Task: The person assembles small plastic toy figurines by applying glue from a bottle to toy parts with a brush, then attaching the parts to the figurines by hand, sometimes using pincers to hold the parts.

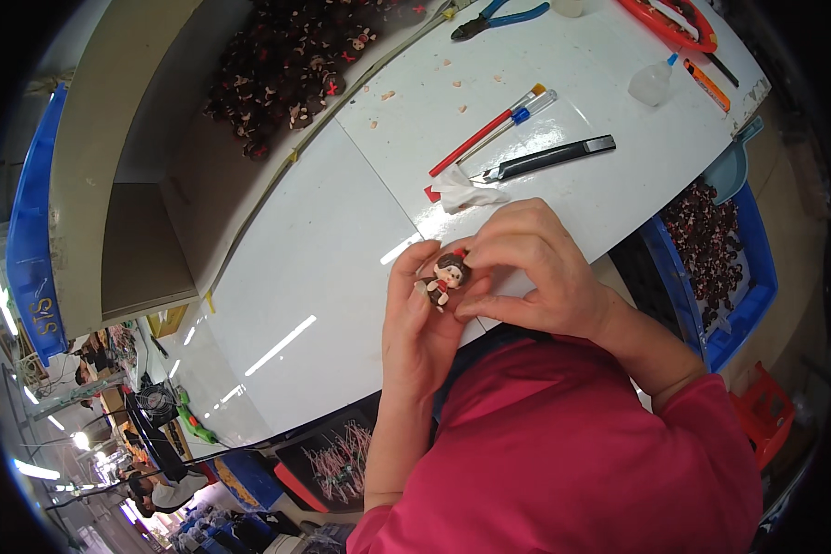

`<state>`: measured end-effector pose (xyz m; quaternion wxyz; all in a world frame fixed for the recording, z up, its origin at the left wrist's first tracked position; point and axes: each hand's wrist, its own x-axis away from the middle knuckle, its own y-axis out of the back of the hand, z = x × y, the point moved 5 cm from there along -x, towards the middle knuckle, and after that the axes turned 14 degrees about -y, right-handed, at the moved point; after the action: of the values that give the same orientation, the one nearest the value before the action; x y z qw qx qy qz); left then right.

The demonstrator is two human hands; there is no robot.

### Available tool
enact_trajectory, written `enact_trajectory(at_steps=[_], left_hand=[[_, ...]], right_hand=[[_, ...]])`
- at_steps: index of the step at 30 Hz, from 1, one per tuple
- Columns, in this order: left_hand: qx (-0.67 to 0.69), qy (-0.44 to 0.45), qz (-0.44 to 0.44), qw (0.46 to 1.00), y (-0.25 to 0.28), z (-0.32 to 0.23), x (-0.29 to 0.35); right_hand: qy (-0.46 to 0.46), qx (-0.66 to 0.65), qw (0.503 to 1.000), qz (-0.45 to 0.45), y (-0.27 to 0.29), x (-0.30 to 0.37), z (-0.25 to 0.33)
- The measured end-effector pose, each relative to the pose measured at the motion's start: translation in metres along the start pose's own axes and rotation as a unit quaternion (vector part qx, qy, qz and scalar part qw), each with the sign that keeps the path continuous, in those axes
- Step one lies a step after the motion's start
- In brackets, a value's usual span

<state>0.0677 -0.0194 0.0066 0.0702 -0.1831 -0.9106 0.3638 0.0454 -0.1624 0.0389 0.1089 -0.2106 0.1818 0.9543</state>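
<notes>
Left hand point(414, 323), half-curled, holds small brown-haired, plastic-looking figurine point(450, 275) over glossy white table point(295, 268), face up, prob. for clear view; right hand point(537, 272), half-bent, fingers at its head, can't tell if gripping; slim black-handled knife point(554, 158) nearby, prob. for reach

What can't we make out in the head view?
All in the head view:
- Back of the figurine: turned away, towards the left hand.
- Whatever lies under the white tissue: covered by it.
- Rest of the red dish: cut off by the top edge.
- Individual pieces in the blue bin: too small.
</notes>
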Motion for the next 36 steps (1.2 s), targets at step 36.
enact_trajectory(at_steps=[36], left_hand=[[0.005,0.075,0.010,0.997,0.000,0.001,0.002]], right_hand=[[-0.053,0.045,0.996,0.055,-0.007,-0.008,0.000]])
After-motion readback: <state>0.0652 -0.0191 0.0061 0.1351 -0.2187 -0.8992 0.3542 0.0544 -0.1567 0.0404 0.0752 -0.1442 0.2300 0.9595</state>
